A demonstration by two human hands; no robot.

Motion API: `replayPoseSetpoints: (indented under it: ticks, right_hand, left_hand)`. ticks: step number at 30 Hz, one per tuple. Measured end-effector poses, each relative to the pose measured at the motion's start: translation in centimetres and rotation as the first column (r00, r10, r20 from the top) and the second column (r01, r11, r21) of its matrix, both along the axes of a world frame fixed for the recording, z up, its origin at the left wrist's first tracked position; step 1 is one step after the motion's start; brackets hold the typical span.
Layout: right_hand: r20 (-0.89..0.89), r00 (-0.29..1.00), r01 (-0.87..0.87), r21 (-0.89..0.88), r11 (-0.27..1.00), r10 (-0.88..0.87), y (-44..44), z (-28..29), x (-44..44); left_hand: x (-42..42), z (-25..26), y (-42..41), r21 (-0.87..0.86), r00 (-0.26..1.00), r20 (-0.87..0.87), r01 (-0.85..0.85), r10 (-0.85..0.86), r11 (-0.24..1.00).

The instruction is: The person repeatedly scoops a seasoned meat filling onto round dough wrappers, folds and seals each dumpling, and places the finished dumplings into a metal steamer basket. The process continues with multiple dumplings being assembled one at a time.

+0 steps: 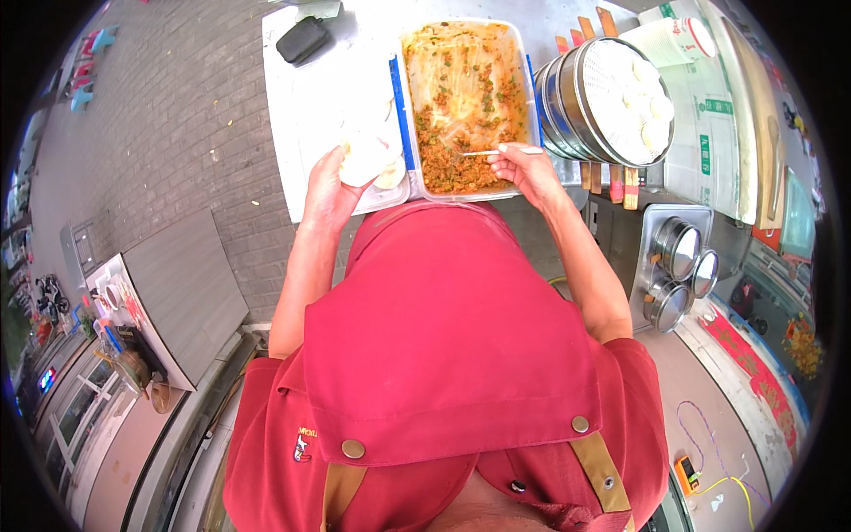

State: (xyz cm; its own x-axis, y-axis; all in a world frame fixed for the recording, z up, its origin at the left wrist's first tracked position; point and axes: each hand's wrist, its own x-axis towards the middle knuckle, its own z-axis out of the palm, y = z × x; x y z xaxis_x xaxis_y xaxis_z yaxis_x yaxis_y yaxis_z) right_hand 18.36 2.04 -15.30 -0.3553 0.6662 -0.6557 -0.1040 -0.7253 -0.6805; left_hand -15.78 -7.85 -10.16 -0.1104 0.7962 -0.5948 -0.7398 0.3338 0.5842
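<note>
My left hand (332, 193) holds a round white dough wrapper (362, 161) at the left of the food tub. More pale wrappers (391, 174) lie beside and behind it in a shallow clear tray (392, 197). Between my hands stands a clear plastic tub (465, 197) with blue side clips, holding a reddish-orange minced filling (459, 163) with green bits, thickest at the near end. My right hand (528, 174) grips a thin, light-coloured utensil (482, 153) over the filling; its tip is at the filling, and its exact kind cannot be told.
Stacked metal steamers (565, 100) stand right of the tub, with white pieces on the top perforated liner (631, 100). A black case (302, 40) lies at the back left. Stacked paper cups (671, 41) lie at the back right. Small round metal tins (678, 247) stand on a lower right metal surface.
</note>
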Motion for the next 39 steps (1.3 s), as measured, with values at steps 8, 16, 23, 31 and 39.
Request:
replayPoseSetpoints:
  ticks: [8,16,23,31,39]
  right_hand:
    - [-0.033,0.994,0.104,0.103,0.989,-0.101,0.9,2.8,2.1]
    - [0.164,0.978,0.035,0.478,0.878,-0.129,1.7,10.7,1.1]
    - [0.593,0.764,-0.579,0.804,0.137,-0.254,-1.5,11.5,-0.4]
    - [0.696,0.653,-0.746,0.659,-0.095,-0.299,-4.1,9.3,-1.4]
    - [0.717,0.646,-0.763,0.622,-0.178,-0.262,-4.5,7.8,-2.3]
  left_hand:
    - [3.8,-1.9,2.8,-0.059,0.999,-0.036,-0.012,0.010,0.998]
    - [12.1,-0.2,9.7,-0.071,0.969,0.248,0.028,-0.010,0.997]
    - [15.4,0.5,13.3,-0.012,0.940,0.338,0.049,-0.042,0.999]
    - [15.5,0.3,14.6,-0.061,0.904,0.425,-0.025,0.048,0.998]
    - [14.7,0.1,14.7,-0.031,0.920,0.391,0.010,0.003,0.999]
